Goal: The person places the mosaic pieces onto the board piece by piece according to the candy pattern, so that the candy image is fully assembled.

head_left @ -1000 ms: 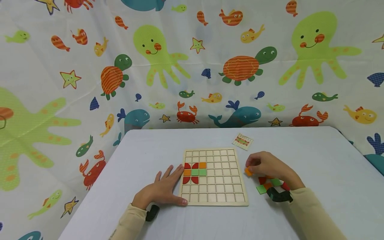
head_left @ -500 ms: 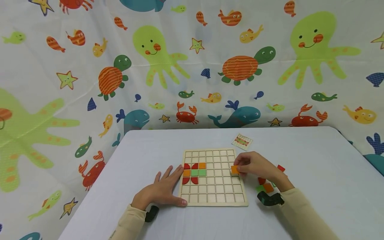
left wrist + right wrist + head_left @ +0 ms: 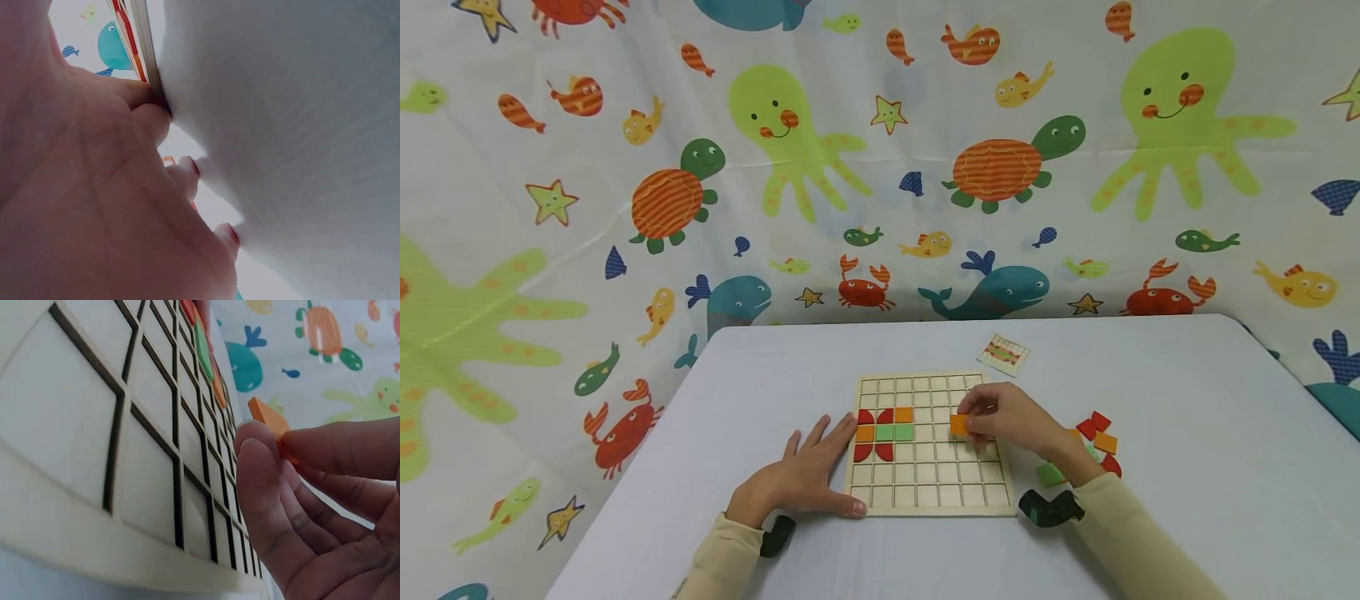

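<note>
A wooden grid board (image 3: 928, 495) lies on the white table, with red, orange and green tiles (image 3: 885, 432) set in squares at its left side. My left hand (image 3: 801, 479) rests with fingers spread along the board's left edge, thumb at the near left corner. In the left wrist view the palm of that hand (image 3: 125, 181) shows beside the board's edge (image 3: 145, 50). Over the right part of the board, my right hand (image 3: 1011, 421) pinches an orange square tile (image 3: 959, 425) between thumb and fingers. The right wrist view shows this orange tile (image 3: 267, 416) held above the grid.
Several loose red, orange and green tiles (image 3: 1105, 442) lie on the table right of the board, partly behind my right wrist. A small pattern card (image 3: 1003, 355) lies beyond the board's far right corner. A fabric backdrop with sea animals (image 3: 820, 208) hangs behind the table (image 3: 1210, 400).
My right hand has carried the orange tile leftward from beside the loose tiles to over the board's right columns. The left hand has stayed at the board's edge.
</note>
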Demonstrator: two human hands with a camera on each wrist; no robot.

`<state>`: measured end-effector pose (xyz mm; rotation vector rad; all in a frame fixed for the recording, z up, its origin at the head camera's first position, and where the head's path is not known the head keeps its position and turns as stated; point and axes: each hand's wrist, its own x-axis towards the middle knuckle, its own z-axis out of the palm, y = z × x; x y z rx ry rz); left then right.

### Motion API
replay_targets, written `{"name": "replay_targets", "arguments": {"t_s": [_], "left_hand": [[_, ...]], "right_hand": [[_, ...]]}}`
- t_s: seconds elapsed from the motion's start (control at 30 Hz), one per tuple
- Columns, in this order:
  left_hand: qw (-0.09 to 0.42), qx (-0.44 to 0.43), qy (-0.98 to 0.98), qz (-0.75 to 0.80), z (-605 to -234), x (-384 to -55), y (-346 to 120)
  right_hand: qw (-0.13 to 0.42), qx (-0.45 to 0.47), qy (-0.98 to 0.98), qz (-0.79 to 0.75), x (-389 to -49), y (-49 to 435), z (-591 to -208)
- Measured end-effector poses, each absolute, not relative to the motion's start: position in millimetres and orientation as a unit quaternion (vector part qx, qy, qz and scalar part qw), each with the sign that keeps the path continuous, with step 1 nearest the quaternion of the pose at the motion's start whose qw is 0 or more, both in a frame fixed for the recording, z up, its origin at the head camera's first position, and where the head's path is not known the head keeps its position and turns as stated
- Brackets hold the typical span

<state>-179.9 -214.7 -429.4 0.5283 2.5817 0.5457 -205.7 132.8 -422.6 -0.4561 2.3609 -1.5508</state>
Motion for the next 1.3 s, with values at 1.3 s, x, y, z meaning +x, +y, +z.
{"name": "replay_targets", "arguments": {"t_s": [1.3], "left_hand": [[0.225,0.193,0.935,0.193,-433,-183,-216]], "right_hand": [[0.121,-0.162,0.833,-0.515,-197,58,-434]]}}
